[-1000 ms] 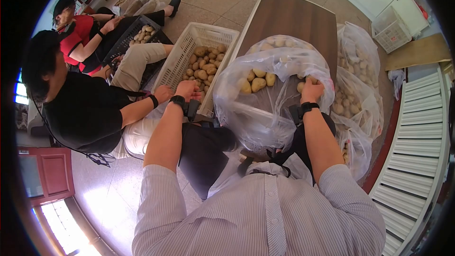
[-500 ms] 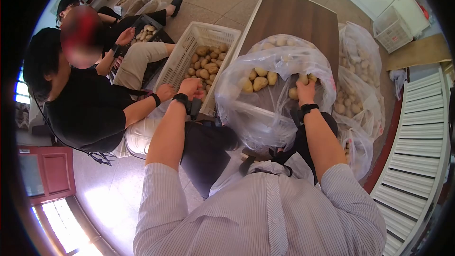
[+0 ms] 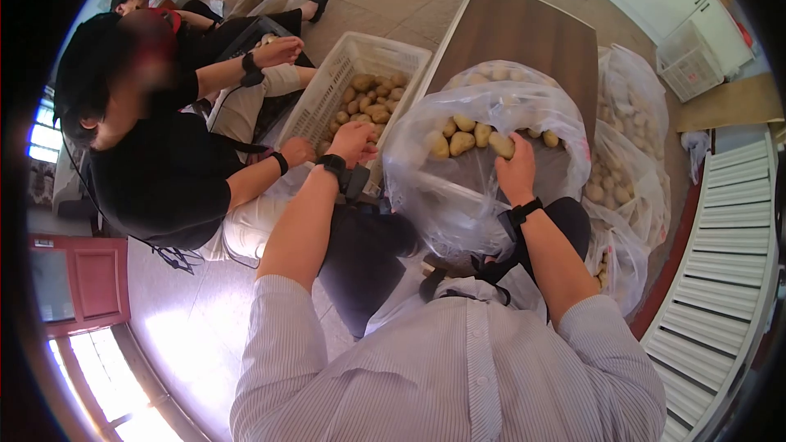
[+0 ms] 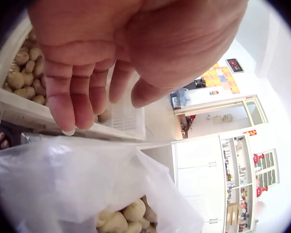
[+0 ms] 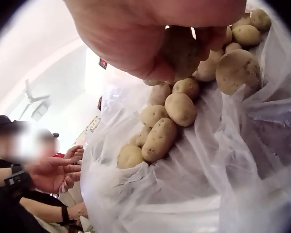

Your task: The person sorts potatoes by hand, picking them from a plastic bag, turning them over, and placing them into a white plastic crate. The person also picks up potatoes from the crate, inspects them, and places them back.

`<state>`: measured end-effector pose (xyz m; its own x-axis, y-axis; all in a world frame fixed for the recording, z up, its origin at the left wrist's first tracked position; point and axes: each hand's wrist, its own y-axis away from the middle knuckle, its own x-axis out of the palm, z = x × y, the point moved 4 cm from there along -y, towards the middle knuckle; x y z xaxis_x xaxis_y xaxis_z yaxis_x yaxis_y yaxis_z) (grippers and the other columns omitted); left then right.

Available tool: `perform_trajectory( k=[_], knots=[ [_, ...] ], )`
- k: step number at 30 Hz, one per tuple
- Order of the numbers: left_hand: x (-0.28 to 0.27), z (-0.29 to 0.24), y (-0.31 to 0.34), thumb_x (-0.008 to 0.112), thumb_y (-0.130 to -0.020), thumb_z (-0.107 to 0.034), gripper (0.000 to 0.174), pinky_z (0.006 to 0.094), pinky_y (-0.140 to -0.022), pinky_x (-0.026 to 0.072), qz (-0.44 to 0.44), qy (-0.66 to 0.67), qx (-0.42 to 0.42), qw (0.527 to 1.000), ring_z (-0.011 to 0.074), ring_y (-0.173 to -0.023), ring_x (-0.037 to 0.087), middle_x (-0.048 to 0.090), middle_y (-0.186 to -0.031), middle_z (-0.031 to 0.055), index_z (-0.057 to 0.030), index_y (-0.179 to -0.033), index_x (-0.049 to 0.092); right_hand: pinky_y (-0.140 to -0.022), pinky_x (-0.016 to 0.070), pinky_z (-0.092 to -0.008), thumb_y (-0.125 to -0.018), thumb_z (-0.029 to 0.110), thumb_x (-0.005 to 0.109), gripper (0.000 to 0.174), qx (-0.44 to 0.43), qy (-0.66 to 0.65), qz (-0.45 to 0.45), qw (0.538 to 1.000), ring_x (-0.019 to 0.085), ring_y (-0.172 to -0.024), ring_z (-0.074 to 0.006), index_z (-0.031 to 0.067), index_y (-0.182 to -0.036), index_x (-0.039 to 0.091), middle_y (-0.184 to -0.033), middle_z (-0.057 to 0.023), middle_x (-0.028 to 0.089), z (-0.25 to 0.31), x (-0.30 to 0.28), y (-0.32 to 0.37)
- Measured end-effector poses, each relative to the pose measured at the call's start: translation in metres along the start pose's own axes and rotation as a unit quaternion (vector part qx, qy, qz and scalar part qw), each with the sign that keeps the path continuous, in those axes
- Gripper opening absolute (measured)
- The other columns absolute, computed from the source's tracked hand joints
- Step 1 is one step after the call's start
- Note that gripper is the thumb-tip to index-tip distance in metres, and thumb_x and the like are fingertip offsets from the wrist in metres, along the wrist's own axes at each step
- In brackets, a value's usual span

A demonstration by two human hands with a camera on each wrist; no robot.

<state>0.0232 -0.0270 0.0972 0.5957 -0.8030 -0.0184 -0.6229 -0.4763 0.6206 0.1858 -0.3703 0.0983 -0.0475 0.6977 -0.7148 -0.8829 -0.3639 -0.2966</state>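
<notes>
My right hand (image 3: 517, 173) pinches a potato (image 3: 501, 145) above the opening of a clear plastic bag (image 3: 446, 209). In the right wrist view that potato (image 5: 180, 51) is dark and partly hidden by the thumb and fingers. More potatoes (image 5: 160, 138) lie inside the bag along its far side. My left hand (image 3: 354, 144) hovers over the near end of a white plastic crate (image 3: 307, 102) that holds many potatoes (image 3: 372, 98). Its fingers (image 4: 82, 104) hang loosely bent, with nothing in them.
A brown board table (image 3: 524, 29) stands beyond the bag. Filled potato bags (image 3: 626, 115) line its right side, near a white slatted radiator (image 3: 720, 237). At left, close to the crate, sits a person in black (image 3: 164, 180), with another person behind.
My right hand has moved left from the bag's right side to mid-opening, bringing a potato. My left hand stays by the crate's near end. The neighbour in black has stretched an arm forward.
</notes>
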Motion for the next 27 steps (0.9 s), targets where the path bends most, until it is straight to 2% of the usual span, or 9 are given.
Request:
perform_trajectory(
  k=[6,7,8,9,11,17,21,23,27],
  knots=[
    [0.044,-0.017,0.024,0.061,-0.093,-0.026,0.036,0.0311,-0.064,0.0556,0.103,-0.025,0.03,0.994,0.017,-0.072,0.062,0.058,-0.105,0.0083,-0.0049,-0.121,0.054,-0.087,0.046,-0.0442,-0.078,0.015,0.067,0.045,0.047,-0.106,0.053,0.992,0.058,-0.103,-0.035,0.0072,-0.121,0.055,-0.103,-0.015,0.062,0.014,0.008,0.009],
    [0.05,-0.018,0.028,0.062,-0.092,-0.027,0.038,0.0304,-0.065,0.0552,0.129,-0.039,0.044,0.99,0.0164,-0.073,0.062,0.058,-0.105,0.0076,-0.0056,-0.123,0.054,-0.081,0.0467,-0.0416,-0.081,0.023,0.067,0.042,0.208,-0.289,0.141,0.924,0.06,-0.095,-0.031,0.0082,-0.119,0.056,-0.098,-0.0125,0.063,0.009,0.017,0.013],
    [0.057,-0.02,0.032,0.064,-0.091,-0.027,0.039,0.0297,-0.065,0.0548,0.155,-0.053,0.058,0.985,0.0158,-0.073,0.063,0.058,-0.105,0.007,-0.0063,-0.124,0.054,-0.076,0.0474,-0.039,-0.084,0.031,0.067,0.039,0.354,-0.451,0.218,0.79,0.062,-0.088,-0.027,0.0093,-0.116,0.058,-0.093,-0.0099,0.063,0.012,0.027,0.022],
    [0.061,-0.022,0.036,0.064,-0.091,-0.027,0.039,0.0297,-0.065,0.0548,0.153,-0.054,0.058,0.985,0.0158,-0.073,0.063,0.058,-0.105,0.007,-0.0063,-0.124,0.054,-0.076,0.0474,-0.039,-0.084,0.031,0.067,0.039,0.354,-0.452,0.219,0.789,0.062,-0.088,-0.027,0.0093,-0.116,0.058,-0.093,-0.0099,0.063,0.012,0.029,0.023],
    [0.074,-0.025,0.045,0.065,-0.09,-0.027,0.043,0.0297,-0.067,0.0545,0.191,-0.096,0.061,0.975,0.0155,-0.078,0.063,0.059,-0.108,0.0065,-0.0072,-0.127,0.054,-0.069,0.0453,-0.0327,-0.088,0.045,0.062,0.038,0.45,-0.534,0.319,0.64,0.06,-0.075,-0.0196,0.0114,-0.107,0.059,-0.089,-0.005,0.061,0.018,0.04,0.035],
    [0.099,-0.027,0.066,0.073,-0.083,-0.026,0.058,0.0302,-0.075,0.0533,0.264,-0.159,0.1,0.946,0.0175,-0.098,0.061,0.058,-0.117,0.0065,-0.0087,-0.134,0.05,-0.067,0.0416,-0.0323,-0.089,0.056,0.057,0.041,0.441,-0.581,0.396,0.558,0.046,-0.061,-0.0165,0.0158,-0.096,0.057,-0.068,0.002,0.046,0.063,0.043,0.04],
    [0.108,-0.024,0.071,0.075,-0.081,-0.023,0.062,0.0308,-0.078,0.053,0.323,-0.154,0.118,0.926,0.0177,-0.102,0.059,0.059,-0.116,0.0064,-0.0092,-0.135,0.049,-0.065,0.0399,-0.0327,-0.09,0.061,0.051,0.045,0.428,-0.595,0.415,0.539,0.042,-0.057,-0.0164,0.0161,-0.091,0.056,-0.063,0.002,0.042,0.088,0.048,0.035],
    [0.11,-0.023,0.076,0.075,-0.081,-0.022,0.061,0.0301,-0.075,0.0534,0.368,-0.141,0.103,0.913,0.0167,-0.099,0.06,0.06,-0.113,0.006,-0.0074,-0.135,0.049,-0.062,0.0387,-0.0336,-0.091,0.065,0.046,0.05,0.41,-0.582,0.5,0.493,0.038,-0.054,-0.0166,0.0159,-0.089,0.056,-0.06,0.0018,0.038,0.093,0.051,0.039],
    [0.101,-0.024,0.073,0.075,-0.081,-0.022,0.058,0.0285,-0.069,0.0529,0.358,-0.128,0.089,0.921,0.0157,-0.09,0.062,0.061,-0.11,0.0051,-0.0049,-0.131,0.05,-0.06,0.0393,-0.0345,-0.091,0.068,0.043,0.056,0.398,-0.544,0.492,0.551,0.042,-0.055,-0.0185,0.0131,-0.087,0.056,-0.061,0.0011,0.04,0.101,0.052,0.035]
  ],
)
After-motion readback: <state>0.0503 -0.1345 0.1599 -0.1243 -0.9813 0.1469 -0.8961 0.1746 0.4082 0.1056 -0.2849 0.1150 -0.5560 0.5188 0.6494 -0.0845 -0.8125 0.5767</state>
